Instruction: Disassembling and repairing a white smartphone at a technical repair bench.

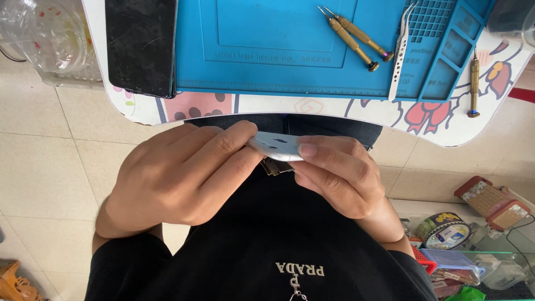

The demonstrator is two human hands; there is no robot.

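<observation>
Both hands hold a thin white phone body (277, 147) edge-on, close to my chest, below the table's front edge. My left hand (178, 175) grips its left end with the fingers curled over the top. My right hand (340, 173) pinches its right end, thumb on top. A small dark part (273, 166) hangs under the phone between the hands. On the table above lie a blue work mat (290, 50) and a black phone screen (140, 44) at its left.
Two brass-handled screwdrivers (354, 36) and metal tweezers (400, 53) lie on the mat's right side. A third screwdriver (473, 81) rests on the patterned table (446, 122). A clear plastic container (47, 39) stands far left. Boxes and a round tin (446, 231) sit at lower right.
</observation>
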